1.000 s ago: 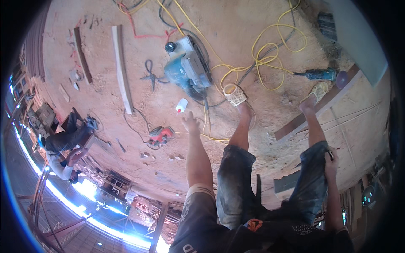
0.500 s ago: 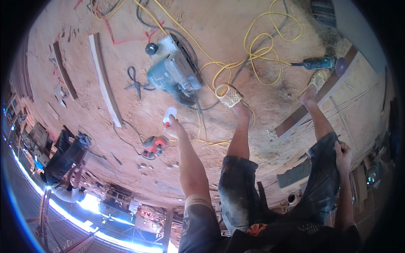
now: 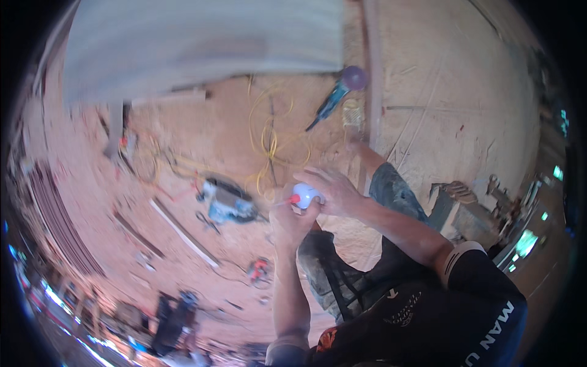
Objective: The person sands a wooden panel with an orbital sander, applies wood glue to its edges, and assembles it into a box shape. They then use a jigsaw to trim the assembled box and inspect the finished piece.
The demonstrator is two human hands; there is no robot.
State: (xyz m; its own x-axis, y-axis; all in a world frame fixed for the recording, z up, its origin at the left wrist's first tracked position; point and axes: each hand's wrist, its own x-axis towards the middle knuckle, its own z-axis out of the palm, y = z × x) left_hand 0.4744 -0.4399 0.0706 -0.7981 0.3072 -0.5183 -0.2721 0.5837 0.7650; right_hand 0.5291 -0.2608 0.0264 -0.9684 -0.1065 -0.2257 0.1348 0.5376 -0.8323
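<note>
A small white bottle with a red tip (image 3: 305, 196) is between my two hands in front of my body. My left hand (image 3: 288, 223) is closed round it at the red end. Curled against its far side is my right hand (image 3: 335, 191), with the fingers partly reaching over the top. Slight blur hides exactly how the fingertips sit on the bottle.
A blue electric planer (image 3: 226, 202) lies on the dirt floor to the left, near a red power tool (image 3: 260, 271). Beyond my foot is a teal angle grinder (image 3: 332, 103) with a purple disc. Yellow cord (image 3: 270, 144) coils nearby. A large pale board (image 3: 202, 43) spans the far side.
My view has swung toward the right. My right hand has left my thigh and come to the bottle, which my left hand has brought in closer to my body.
</note>
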